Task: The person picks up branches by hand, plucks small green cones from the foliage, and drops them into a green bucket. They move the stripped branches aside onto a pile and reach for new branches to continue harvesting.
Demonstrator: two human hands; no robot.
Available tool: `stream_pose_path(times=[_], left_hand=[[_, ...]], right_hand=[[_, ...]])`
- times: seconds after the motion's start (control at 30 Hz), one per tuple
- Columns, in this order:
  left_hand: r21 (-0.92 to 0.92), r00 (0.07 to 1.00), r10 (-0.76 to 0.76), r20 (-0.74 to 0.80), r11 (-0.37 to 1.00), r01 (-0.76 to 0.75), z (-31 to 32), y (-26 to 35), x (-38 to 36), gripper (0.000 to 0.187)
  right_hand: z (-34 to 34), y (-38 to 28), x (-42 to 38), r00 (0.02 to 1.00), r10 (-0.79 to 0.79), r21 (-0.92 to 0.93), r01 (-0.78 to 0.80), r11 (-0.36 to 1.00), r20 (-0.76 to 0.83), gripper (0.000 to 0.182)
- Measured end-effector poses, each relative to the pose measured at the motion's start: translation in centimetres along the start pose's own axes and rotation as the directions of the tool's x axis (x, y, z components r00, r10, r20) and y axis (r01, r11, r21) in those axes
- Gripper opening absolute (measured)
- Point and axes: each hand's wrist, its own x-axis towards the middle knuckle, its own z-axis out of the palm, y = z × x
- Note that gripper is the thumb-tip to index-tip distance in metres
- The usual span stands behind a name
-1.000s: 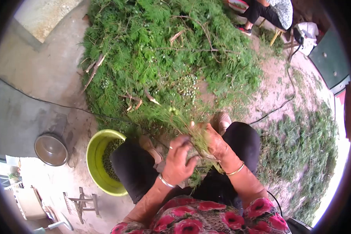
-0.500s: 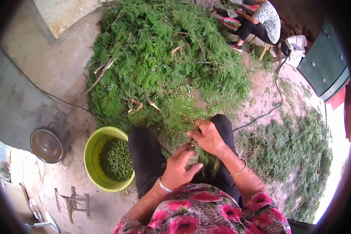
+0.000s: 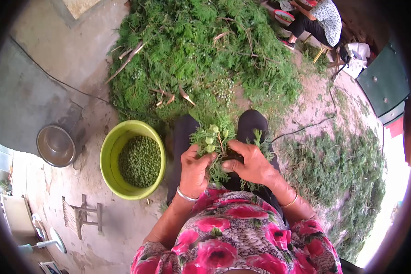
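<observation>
A green evergreen sprig (image 3: 221, 133) with several pale green seed cones (image 3: 209, 140) is held up over my lap. My right hand (image 3: 253, 162) is closed on the sprig's stem, thumb and forefinger around it. On the other side my left hand (image 3: 195, 170) pinches at the sprig's leafy edge, just below the cones; its fingertips are partly hidden by leaves. To the left of my knee stands a yellow-green bucket (image 3: 106, 170), partly filled with small green cones (image 3: 140, 160).
A large heap of cut branches (image 3: 178, 55) lies ahead. More greenery (image 3: 333, 178) spreads at the right. A metal basin (image 3: 55, 146) and a small wooden stool (image 3: 82, 214) stand left. A cable (image 3: 306, 125) crosses the floor. Another person (image 3: 322, 23) sits at upper right.
My right hand has brought a cone-bearing sprig up over my lap. My left hand has moved up and closed at its leaves. The view has shifted slightly.
</observation>
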Motion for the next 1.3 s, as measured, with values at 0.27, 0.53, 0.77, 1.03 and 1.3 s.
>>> stream_pose_path(times=[0.27,0.53,0.77,1.03,1.3], left_hand=[[0.611,0.908,0.353,0.226,0.675,-0.414,-2.1,-0.2,-1.6,0.016],[0.707,0.857,0.515,0.009,0.603,-0.370,-0.6,4.4,-2.0,0.017],[0.779,0.920,0.301,0.251,0.502,-0.377,-0.5,-2.0,-0.2,0.020],[0.689,0.905,0.324,0.277,0.590,-0.422,0.4,-2.1,-1.4,0.014],[-0.181,0.979,0.013,-0.205,0.982,-0.051,-1.9,2.6,0.6,0.012]], right_hand=[[2.2,0.7,-0.9,0.929,0.293,0.427,-0.176,0.887,-0.226,0.019],[3.3,2.0,-1.5,0.891,0.069,0.005,-0.075,0.997,-0.449,0.024],[3.8,2.6,-3.4,0.918,-0.021,-0.192,-0.061,0.979,-0.397,0.025],[2.6,3.9,-4.6,0.962,0.249,-0.004,-0.251,0.968,-0.115,0.039],[1.9,3.0,-6.1,0.923,0.295,0.029,-0.297,0.954,-0.246,0.035]])
